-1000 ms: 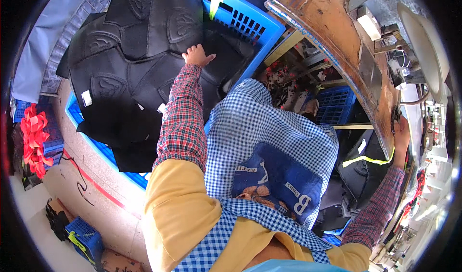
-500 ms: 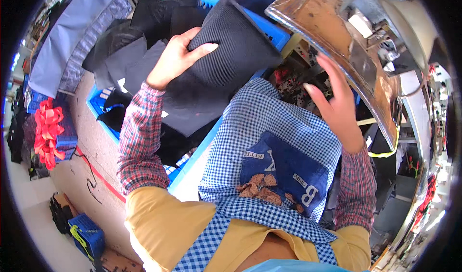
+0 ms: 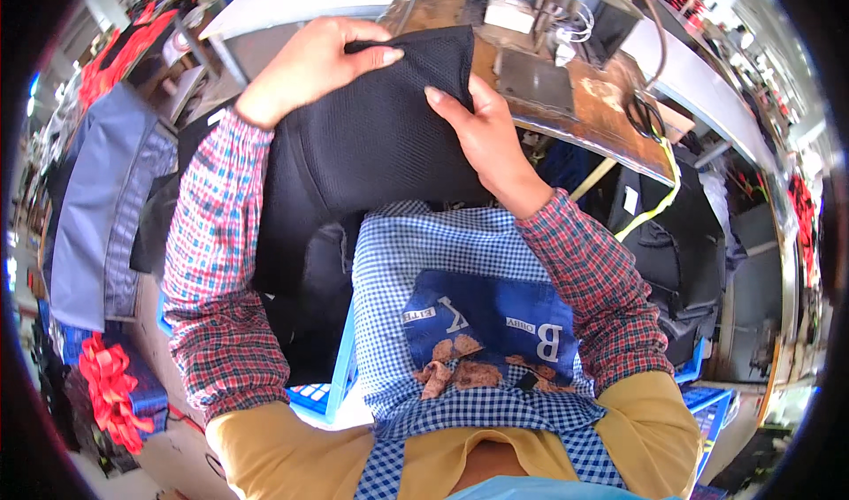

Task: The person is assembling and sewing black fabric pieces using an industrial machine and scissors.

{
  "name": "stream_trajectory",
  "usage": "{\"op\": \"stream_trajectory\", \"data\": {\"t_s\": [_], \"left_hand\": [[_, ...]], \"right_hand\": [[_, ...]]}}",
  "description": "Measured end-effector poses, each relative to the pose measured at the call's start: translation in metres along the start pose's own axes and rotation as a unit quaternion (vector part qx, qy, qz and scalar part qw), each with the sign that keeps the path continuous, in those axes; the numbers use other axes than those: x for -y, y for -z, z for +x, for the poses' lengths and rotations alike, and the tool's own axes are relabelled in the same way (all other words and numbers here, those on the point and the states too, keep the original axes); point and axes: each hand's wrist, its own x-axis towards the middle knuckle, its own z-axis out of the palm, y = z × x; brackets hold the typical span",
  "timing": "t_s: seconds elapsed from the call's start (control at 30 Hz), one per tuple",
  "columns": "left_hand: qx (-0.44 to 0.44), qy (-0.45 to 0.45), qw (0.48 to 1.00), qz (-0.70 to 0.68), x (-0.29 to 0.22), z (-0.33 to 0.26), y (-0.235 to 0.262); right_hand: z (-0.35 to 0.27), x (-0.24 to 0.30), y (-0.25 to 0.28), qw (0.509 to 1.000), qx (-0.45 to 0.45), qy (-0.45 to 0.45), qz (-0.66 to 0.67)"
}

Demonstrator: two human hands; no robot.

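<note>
The left hand [image 3: 305, 71] is grasping a black cloth panel [image 3: 389, 137] by its far edge, with the thumb lying on the near face and the fingers partly showing beyond the edge. The right hand [image 3: 495, 142] is gripping the panel close to its far right corner, the thumb pressing on the near face and the other fingers mostly hiding behind the cloth.

The panel is hanging above the far part of the blue checked apron [image 3: 389, 261], in front of the wooden tabletop [image 3: 606, 102]. Its far edge is running left to right, slanting slightly so that the right corner is pointing farthest away. From there the ribbed face is sloping down toward the near left. Its near end is blending into the dark cloth [image 3: 305, 341] below, so the full length and the long axis are staying hard to make out.

The dark cloth is covering most of the blue crate [image 3: 340, 381], leaving only part of the near right side showing. On the tabletop, a white box [image 3: 508, 14] is standing beyond the right hand.
</note>
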Motion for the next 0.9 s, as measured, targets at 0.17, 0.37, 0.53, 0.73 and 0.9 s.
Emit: {"op": "stream_trajectory", "data": {"t_s": [0.17,0.37,0.53,0.73,0.9], "left_hand": [[0.044,-0.112,0.991,0.054,0.022,0.082,-0.013],[0.132,-0.138,0.981,0.02,0.033,0.153,-0.034],[0.154,-0.125,0.98,0.018,0.028,0.178,-0.056],[0.213,-0.062,0.975,0.001,0.019,0.186,-0.051],[0.069,-0.36,0.93,0.001,0.011,0.178,-0.046]], "right_hand": [[0.026,-0.013,0.019,0.99,-0.107,0.016,0.091],[0.049,-0.019,0.051,0.977,-0.164,-0.014,0.136],[0.053,-0.023,0.071,0.967,-0.202,-0.038,0.147],[0.054,-0.026,0.077,0.959,-0.214,-0.038,0.182],[0.049,-0.025,0.075,0.957,-0.22,-0.034,0.184]]}}
